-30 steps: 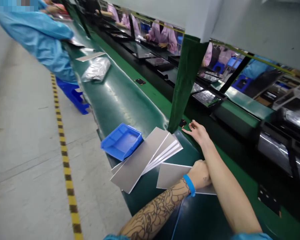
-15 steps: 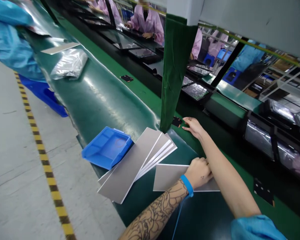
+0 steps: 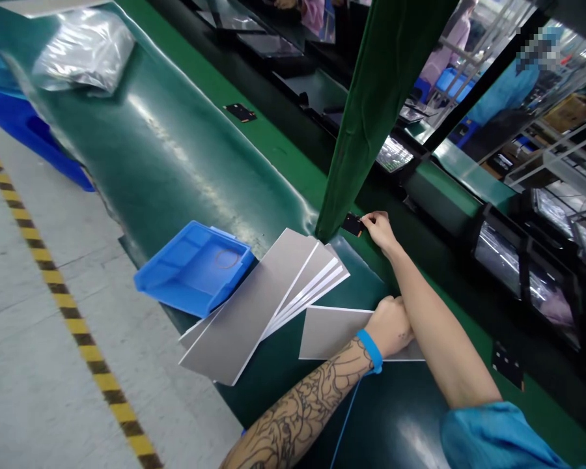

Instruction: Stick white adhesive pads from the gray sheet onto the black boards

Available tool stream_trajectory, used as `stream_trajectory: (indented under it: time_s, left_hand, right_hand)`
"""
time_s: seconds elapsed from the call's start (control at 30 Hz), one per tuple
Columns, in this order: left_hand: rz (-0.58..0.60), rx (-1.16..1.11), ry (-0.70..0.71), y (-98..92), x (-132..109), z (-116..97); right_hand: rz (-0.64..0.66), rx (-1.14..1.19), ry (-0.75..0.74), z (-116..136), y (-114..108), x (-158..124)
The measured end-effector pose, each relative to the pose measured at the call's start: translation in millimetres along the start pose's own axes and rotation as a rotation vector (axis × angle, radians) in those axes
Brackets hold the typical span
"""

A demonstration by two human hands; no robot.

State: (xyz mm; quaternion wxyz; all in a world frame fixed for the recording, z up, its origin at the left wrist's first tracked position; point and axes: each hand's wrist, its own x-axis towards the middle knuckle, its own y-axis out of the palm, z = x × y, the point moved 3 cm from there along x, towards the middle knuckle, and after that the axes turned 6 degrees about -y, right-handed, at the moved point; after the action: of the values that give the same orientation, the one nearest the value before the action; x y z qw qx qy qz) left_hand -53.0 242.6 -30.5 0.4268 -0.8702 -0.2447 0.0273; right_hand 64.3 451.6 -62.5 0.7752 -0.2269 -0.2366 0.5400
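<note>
My right hand (image 3: 379, 229) reaches forward, thumb and fingertips pinched together at the edge of a small black circuit board (image 3: 352, 224). That board lies flat on the green strip beside the foot of the cloth-wrapped post. My left hand (image 3: 390, 324), with a blue wrist strap (image 3: 370, 351) and cord, is curled closed above a grey flat board (image 3: 334, 332) with white edges. My right forearm hides the left fingertips, so what they hold cannot be made out. Left of it, a fanned stack of similar grey boards (image 3: 258, 306) leans against a blue plastic bin (image 3: 195, 270).
A green-wrapped post (image 3: 366, 124) rises just beyond the stack. More black circuit boards lie on the strip, one farther off (image 3: 240, 113) and another at right (image 3: 508, 366). A clear plastic bag (image 3: 85, 52) rests on the green mat (image 3: 176, 169). Framed black panels (image 3: 498, 257) line the far side.
My right fingers, spread beside the black circuit board before, have closed at its edge. The left hand stays over the grey board. The view has shifted, bringing the bin and bag farther left.
</note>
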Motion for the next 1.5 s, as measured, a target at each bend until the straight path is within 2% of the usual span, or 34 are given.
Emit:
stream_trajectory:
  time_s: [0.13, 0.33, 1.2, 1.5]
  left_hand:
    - [0.015, -0.028, -0.026, -3.8, -1, -1]
    - [0.020, -0.034, -0.016, 1.5, 0, 0]
    - [0.029, 0.024, -0.030, -3.6, -2, -2]
    - [0.038, 0.052, -0.024, -2.1, -3, 1]
  right_hand:
    - [-0.043, -0.027, 0.019, -5, -1, -5]
    - [-0.101, -0.055, 0.078, -7, -1, -13]
    - [-0.135, -0.082, 0.127, -4, -20, -42]
    - [-0.193, 0.015, 0.183, -8, -25, -45]
